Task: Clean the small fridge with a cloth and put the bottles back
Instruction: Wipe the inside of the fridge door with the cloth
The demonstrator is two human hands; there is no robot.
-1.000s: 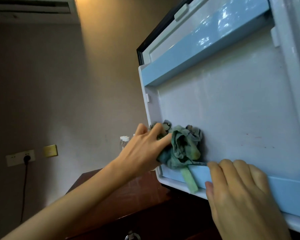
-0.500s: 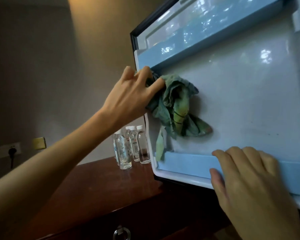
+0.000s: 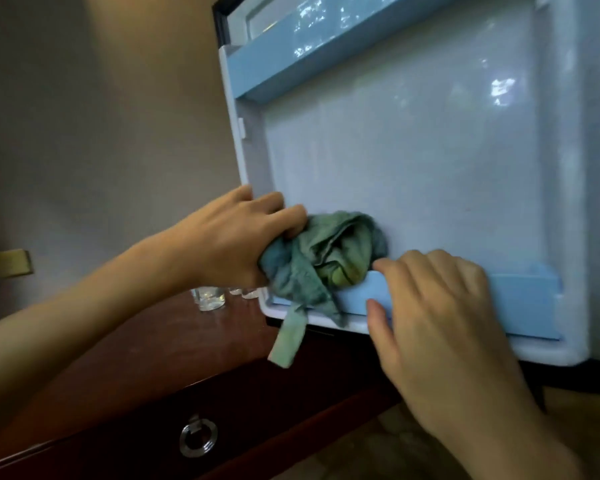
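The open fridge door (image 3: 430,168) fills the right of the view, its white inner panel facing me. My left hand (image 3: 232,237) grips a crumpled green cloth (image 3: 326,258) and presses it against the panel's lower left corner. One strip of the cloth hangs below the door's edge. My right hand (image 3: 440,323) holds the light blue lower door shelf (image 3: 520,303), fingers over its front rail and thumb under it. A few clear water bottles (image 3: 210,299) stand on the wooden cabinet behind my left wrist, mostly hidden.
A light blue upper door shelf (image 3: 326,53) crosses the top of the door. The dark wooden cabinet (image 3: 136,375) below has a drawer with a metal ring pull (image 3: 198,438). A beige wall with a yellow wall plate (image 3: 13,263) is on the left.
My left hand wiped the cloth from the lower corner up to the upper shelf, then back down to the lower left corner. My right hand stayed on the lower shelf.
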